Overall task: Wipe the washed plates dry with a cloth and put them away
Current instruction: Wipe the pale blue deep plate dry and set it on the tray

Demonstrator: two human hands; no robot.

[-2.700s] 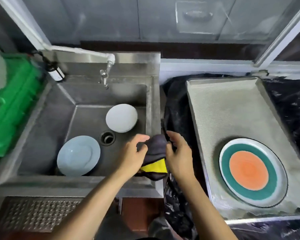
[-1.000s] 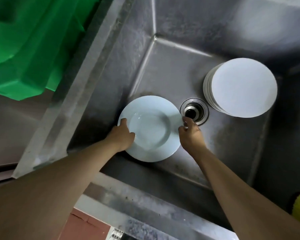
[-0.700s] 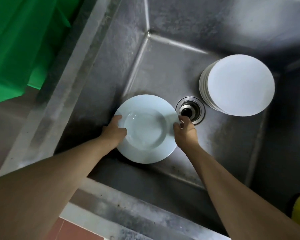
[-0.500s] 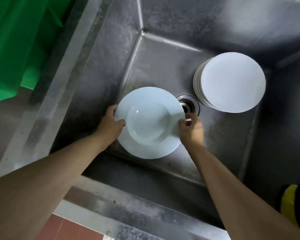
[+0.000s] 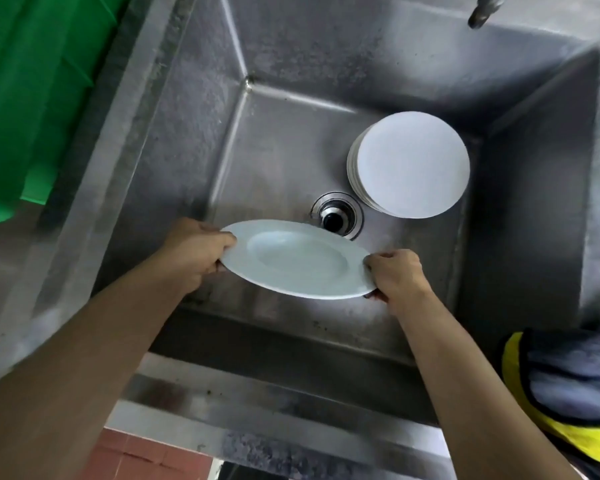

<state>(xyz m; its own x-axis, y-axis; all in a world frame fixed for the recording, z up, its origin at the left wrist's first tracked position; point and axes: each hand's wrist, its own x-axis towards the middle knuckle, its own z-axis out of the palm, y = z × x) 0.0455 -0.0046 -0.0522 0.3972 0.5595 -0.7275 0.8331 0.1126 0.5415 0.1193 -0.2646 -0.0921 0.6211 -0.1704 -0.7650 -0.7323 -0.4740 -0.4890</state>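
Both hands grip one pale blue round ceramic plate (image 5: 298, 259) by opposite rims above the steel sink (image 5: 187, 140).

Left hand (image 5: 196, 249) and right hand (image 5: 394, 273) curl round its edges; plate tilted, near the drain (image 5: 336, 216). Stacked white plates (image 5: 411, 164) sit behind; grey-yellow cloth (image 5: 568, 386) lies right.

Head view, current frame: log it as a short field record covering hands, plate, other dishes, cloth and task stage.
left hand: grips the plate's left rim
right hand: grips the plate's right rim
plate: pale, tilted, held over the sink
stack of plates: on the sink floor, right of the drain
cloth: grey and yellow, at lower right, untouched
task stage: wiping not yet begun
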